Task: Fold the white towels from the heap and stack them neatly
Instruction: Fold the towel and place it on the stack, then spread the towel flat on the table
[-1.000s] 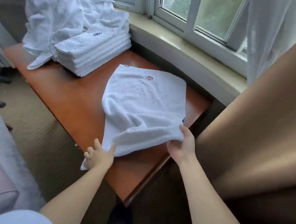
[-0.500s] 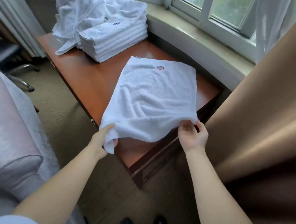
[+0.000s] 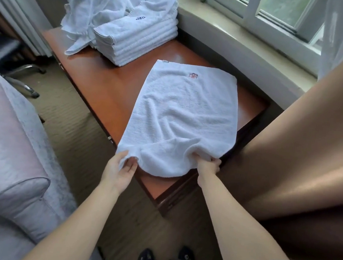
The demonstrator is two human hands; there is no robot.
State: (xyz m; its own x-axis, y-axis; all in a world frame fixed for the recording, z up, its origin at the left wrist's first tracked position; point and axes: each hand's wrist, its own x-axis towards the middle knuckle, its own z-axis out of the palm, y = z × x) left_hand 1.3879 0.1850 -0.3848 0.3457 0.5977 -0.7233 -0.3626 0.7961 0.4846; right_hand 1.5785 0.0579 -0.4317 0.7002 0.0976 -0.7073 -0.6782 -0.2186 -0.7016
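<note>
Left hand (image 3: 121, 168) and right hand (image 3: 208, 164) pinch the towel's (image 3: 185, 118) near corners.

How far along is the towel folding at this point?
Done: a stack of folded towels sits at the far end of the table. In hand: the left hand and right hand each grip a near corner of the spread towel, not yet folded over. Left: that fold and the unfolded heap behind the stack.

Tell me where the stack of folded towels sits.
The stack of folded towels sits at the table's far left end, against the unfolded heap, below the windowsill.
</note>
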